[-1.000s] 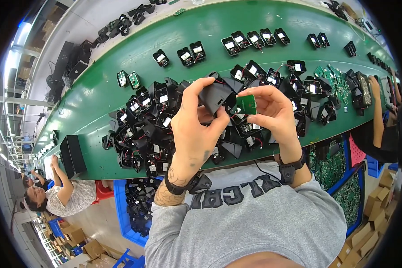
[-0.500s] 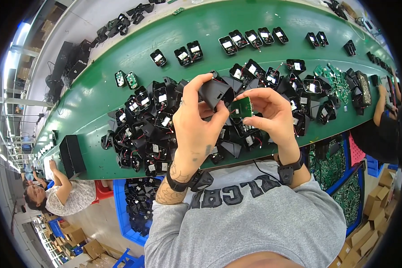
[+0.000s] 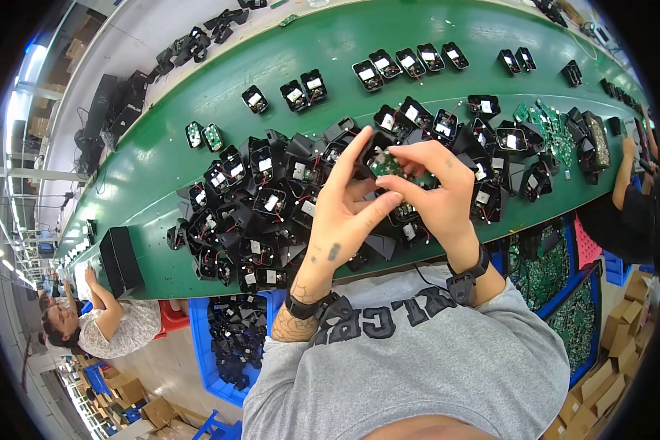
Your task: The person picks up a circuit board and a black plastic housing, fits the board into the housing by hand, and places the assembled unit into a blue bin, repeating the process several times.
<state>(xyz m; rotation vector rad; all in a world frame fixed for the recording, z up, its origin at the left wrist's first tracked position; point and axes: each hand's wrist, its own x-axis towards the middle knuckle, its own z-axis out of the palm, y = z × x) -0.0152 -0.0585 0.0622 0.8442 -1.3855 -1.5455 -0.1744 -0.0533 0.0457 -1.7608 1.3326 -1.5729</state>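
My left hand [image 3: 345,216] is wrapped round a black plastic housing [image 3: 369,147], its open mouth turned toward my right hand. Pinched in the fingers of my right hand [image 3: 444,194] is a small green circuit board [image 3: 386,164], held at the mouth of the housing. Part of the board lies behind my fingers, so I cannot tell how far inside it sits. Under and around both hands spreads a heap of black housings [image 3: 271,199], many with white-labelled parts and thin red and black wires.
Several open housings [image 3: 368,75] stand in a row on the green table [image 3: 198,88]. Loose circuit boards [image 3: 554,136] lie to the right. Blue bins [image 3: 200,345] stand below the near edge. A person [image 3: 117,326] sits at far left; another person's arm [image 3: 625,169] reaches in at right.
The circuit board has moved left from beside the housing to its mouth. My left hand has turned the housing so that its opening faces the board.
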